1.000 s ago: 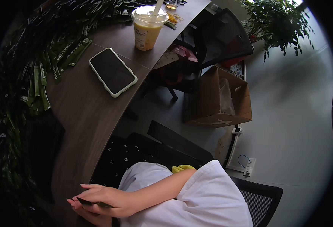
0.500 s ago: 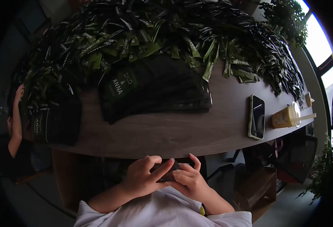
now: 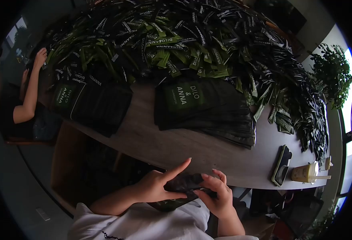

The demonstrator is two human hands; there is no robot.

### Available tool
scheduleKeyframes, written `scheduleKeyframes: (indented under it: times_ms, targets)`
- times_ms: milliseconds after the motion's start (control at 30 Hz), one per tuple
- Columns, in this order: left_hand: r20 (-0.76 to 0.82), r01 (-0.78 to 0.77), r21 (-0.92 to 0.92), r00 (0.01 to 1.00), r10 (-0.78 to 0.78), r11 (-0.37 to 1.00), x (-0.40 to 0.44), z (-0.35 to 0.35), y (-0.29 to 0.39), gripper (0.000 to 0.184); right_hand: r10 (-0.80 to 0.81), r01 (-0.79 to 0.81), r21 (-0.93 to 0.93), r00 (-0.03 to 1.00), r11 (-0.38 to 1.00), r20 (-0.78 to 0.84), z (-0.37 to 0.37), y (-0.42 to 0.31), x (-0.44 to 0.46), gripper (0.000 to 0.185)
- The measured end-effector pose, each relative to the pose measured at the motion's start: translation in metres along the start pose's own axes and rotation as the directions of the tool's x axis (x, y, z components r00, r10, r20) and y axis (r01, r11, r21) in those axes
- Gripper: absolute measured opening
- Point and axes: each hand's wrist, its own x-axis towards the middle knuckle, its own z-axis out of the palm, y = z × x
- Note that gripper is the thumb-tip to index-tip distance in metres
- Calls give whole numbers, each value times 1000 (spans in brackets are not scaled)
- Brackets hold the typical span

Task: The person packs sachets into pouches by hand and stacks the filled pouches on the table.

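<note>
Close to my body, below the table's front edge, I hold a dark, glossy pouch [image 3: 182, 183], tilted, with some lettering low on its side. My left hand [image 3: 156, 186] grips its left side, thumb across the near face and index finger stretched out above; the other fingers are hidden. At the pouch's right end, my right hand [image 3: 218, 196] has thumb and fingers closed on its edge. Beyond my hands lies a fanned stack of flat black DILO & ANNA pouches [image 3: 204, 106]. Another stack of pouches [image 3: 94, 104] lies to its left.
A large heap of green and black stick packets [image 3: 176, 48] covers the back of the wooden table [image 3: 176, 150]. A phone [image 3: 281, 166] and a drink cup with a straw [image 3: 305, 173] stand at the right. At the left edge is another person's arm [image 3: 31, 92]. A cardboard box [image 3: 66, 172] sits below the table.
My view has turned left, so the table's contents appear shifted right and lower. My left index finger has straightened away from the pouch, and more of the pouch shows between my hands.
</note>
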Motion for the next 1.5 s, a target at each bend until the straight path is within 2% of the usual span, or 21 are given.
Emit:
scheduleKeyframes:
  times_ms: [133, 200, 300, 333, 400, 500, 633, 700, 833, 900, 967, 1000, 1033, 1100, 1233, 1267, 1333, 1367, 1433, 1467, 1500]
  targets:
    - [96, 122, 155, 986, -138, 980, 1, -4, 12, 90, -37, 38, -9, 996, 999, 87, -11, 6, 3, 33]
    - [32, -39, 163, 999, 34, 986, 4, -1, 11, 86, 20, -45, 78, 954, 996, 298, -19, 3, 2, 22]
    - [-39, -103, 164, 993, 111, 981, 4, 10, 3, 84, -50, 0, 120, 908, 993, 416, -25, 2, 17, 18]
    - [-33, -107, 165, 993, 114, 980, 5, 9, 5, 84, -49, 0, 119, 911, 993, 410, -26, -1, 19, 18]
    - [-89, -89, 219, 990, 110, 972, 8, 7, 11, 82, -23, 68, -108, 927, 992, 373, -27, -10, 23, 16]
    - [-70, -75, 229, 993, 93, 970, 7, 4, 10, 82, -39, 88, -163, 959, 983, 280, -24, -18, 28, 14]
    - [-80, -140, 248, 983, 164, 958, 11, 2, 6, 82, -30, 56, -74, 950, 996, 311, -21, -5, 23, 14]
    - [-27, -186, 259, 979, 200, 948, 15, -2, 10, 82, -89, 90, 16, 912, 996, 399, -19, 2, 21, 13]
    - [-79, -206, 206, 971, 226, 957, 20, -2, 17, 82, -127, 124, 31, 922, 992, 365, -21, -3, 28, 16]
    - [-172, 16, 18, 985, -12, 1000, 19, -4, 24, 78, -105, 95, 116, 991, 989, 80, -18, -9, 30, 23]
    - [-269, -40, 8, 962, 41, 999, 24, -3, 20, 70, -2, 23, 107, 980, 994, -199, -18, -4, 27, 35]
    - [-261, -20, -112, 965, -10, 993, 25, -4, 19, 61, 68, -27, 140, 954, 990, -293, -19, 2, 26, 38]
    - [-243, 3, -230, 968, -61, 973, 26, -4, 19, 53, 155, -107, 228, 966, 968, -209, -20, 5, 25, 37]
    - [-221, 14, -304, 972, -85, 953, 26, 1, 18, 43, 107, -105, 70, 994, 992, -26, -21, 5, 23, 30]
    - [-126, 120, -531, 968, -218, 839, 26, 2, 23, 20, 177, -180, 160, 984, 971, 32, -16, 7, 19, 18]
    - [-130, 119, -531, 967, -220, 839, 25, 0, 26, 20, 176, -179, 161, 984, 971, 35, -14, 7, 20, 18]
    - [-133, 224, -188, 959, -250, 956, 22, -6, 29, 13, 159, -158, 101, 987, 982, -9, -9, 5, 21, 14]
    - [-134, 215, -184, 961, -241, 959, 21, -8, 25, 13, 110, -108, 113, 994, 988, -19, -7, 4, 24, 13]
    - [-223, -138, -108, 969, 112, 984, 17, -16, 15, 16, -6, 4, 207, 1000, 978, 11, -8, -2, 33, 13]
    - [-109, -131, -40, 986, 126, 991, 12, -29, 15, 23, -120, 103, 175, 989, 979, 89, -11, -1, 38, 14]
    - [-127, -193, -55, 975, 185, 980, 6, -38, 15, 25, -226, 201, 151, 959, 968, 170, -14, 0, 45, 16]
